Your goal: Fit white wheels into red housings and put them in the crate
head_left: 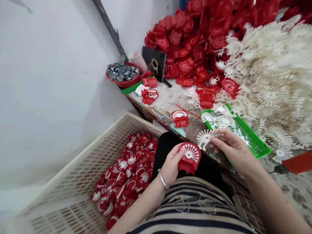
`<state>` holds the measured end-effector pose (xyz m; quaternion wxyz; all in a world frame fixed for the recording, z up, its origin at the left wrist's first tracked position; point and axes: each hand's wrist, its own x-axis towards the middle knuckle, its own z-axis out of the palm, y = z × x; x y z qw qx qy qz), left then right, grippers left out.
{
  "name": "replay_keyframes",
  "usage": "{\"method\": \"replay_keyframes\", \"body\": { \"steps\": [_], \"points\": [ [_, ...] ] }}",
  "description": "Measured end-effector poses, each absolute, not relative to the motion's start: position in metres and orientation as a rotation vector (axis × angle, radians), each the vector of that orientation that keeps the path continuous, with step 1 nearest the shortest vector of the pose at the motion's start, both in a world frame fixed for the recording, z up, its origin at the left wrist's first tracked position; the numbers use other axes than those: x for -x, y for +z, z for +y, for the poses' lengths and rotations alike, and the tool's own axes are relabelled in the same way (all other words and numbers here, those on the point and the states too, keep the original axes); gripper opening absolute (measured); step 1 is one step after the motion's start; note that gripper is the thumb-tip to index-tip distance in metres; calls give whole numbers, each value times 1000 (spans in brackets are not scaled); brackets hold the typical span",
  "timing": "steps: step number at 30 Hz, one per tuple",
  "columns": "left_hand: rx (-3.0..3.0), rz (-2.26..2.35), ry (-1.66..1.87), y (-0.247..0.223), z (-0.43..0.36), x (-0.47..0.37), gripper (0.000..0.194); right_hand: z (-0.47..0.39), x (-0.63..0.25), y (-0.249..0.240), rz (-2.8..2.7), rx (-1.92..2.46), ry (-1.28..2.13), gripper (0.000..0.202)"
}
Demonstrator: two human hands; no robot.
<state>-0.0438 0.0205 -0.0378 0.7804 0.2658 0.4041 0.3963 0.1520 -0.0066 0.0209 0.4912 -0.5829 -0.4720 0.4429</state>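
My left hand is closed on a red plastic piece, its thumb over the front edge. A white fan-shaped part lies on that piece's face. Between the thumb and fingers of my right hand is a loose white fan part, just up and to the right of the red piece and apart from it. Beyond both hands, another red piece with a white fan rests near the table's edge. A green tray with white fans and small shiny bits sits beside my right hand.
Heaps of red pieces and white fans cover the table's back and right. A red bowl of grey discs stands at the left end. Below left, a cream crate holds many red-and-white pieces. A red-handled tool lies right.
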Motion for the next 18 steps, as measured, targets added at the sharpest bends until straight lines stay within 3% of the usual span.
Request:
{"method": "replay_keyframes", "body": {
  "steps": [3, 11, 18],
  "points": [
    [-651, 895, 921, -42, 22, 47, 42, -14, -135, 12, -1343, 1541, 995, 29],
    [-1141, 1110, 1084, -48, 17, 46, 31, -9, -101, -3, -1874, 1822, 393, 21],
    [-879, 985, 948, -57, 17, 43, 32, -1, -88, -12, -1690, 1577, 880, 31]
  ]
}}
